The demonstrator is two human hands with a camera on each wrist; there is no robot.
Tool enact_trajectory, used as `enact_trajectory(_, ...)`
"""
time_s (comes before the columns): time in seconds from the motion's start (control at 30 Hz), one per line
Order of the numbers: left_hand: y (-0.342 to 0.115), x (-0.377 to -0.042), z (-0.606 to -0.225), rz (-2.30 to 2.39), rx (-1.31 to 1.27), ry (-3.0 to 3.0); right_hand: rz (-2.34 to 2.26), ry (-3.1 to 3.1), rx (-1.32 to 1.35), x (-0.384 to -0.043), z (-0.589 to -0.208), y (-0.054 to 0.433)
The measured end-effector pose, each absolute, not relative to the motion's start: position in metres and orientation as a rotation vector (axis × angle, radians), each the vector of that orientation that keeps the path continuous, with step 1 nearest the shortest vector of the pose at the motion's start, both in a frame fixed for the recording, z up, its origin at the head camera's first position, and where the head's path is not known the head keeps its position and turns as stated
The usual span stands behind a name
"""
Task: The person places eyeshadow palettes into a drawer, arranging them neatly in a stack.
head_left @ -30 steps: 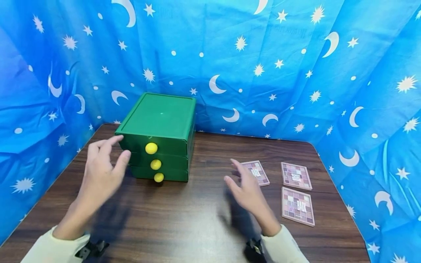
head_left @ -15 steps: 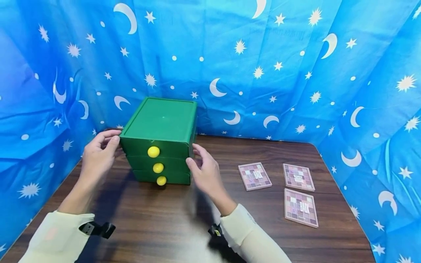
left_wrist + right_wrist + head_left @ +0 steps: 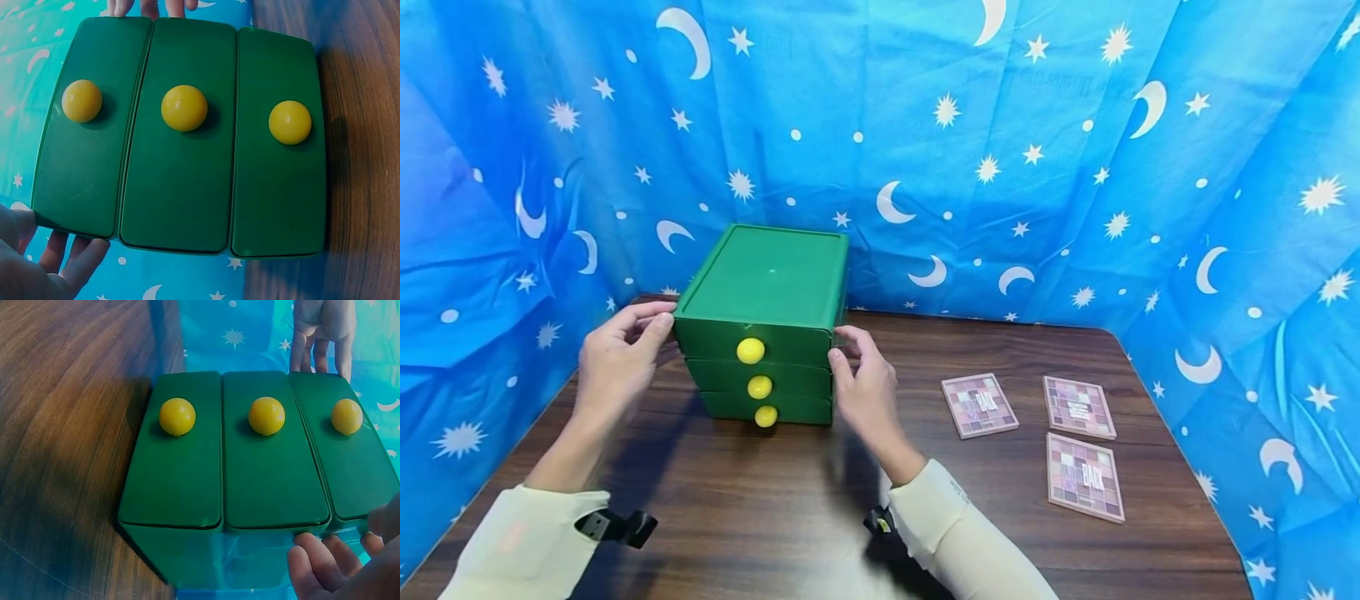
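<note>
Green box (image 3: 767,310) stands left of the frame's centre, between my left hand (image 3: 619,354) and right hand (image 3: 867,379), each touching its nearer side, unclenched.

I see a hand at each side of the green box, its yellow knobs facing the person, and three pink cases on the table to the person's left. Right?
Not quite: the head view shows the three pink cases on the table to the person's right. The rest holds: left hand and right hand flank the green box, its yellow knobs facing the person.
</note>
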State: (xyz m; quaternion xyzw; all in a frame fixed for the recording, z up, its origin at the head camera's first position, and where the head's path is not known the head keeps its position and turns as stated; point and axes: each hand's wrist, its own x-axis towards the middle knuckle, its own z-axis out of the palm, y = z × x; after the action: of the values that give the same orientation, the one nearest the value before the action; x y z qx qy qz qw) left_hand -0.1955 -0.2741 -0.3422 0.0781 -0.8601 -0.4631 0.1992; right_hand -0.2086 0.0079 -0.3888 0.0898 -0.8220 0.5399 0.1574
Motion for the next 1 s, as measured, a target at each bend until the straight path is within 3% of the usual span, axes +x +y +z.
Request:
enact_trajectory(0.5,-0.253,-0.194,-0.348,-1.235,0.150,-2.444,1.485,-2.371,0.195,-0.205,-0.391,0.030)
enact_trajectory(1.0,-0.198,-0.205,-0.343,-1.509,-0.137,-2.366,1.456,-2.361,0.097,-0.201,-0.387,0.089)
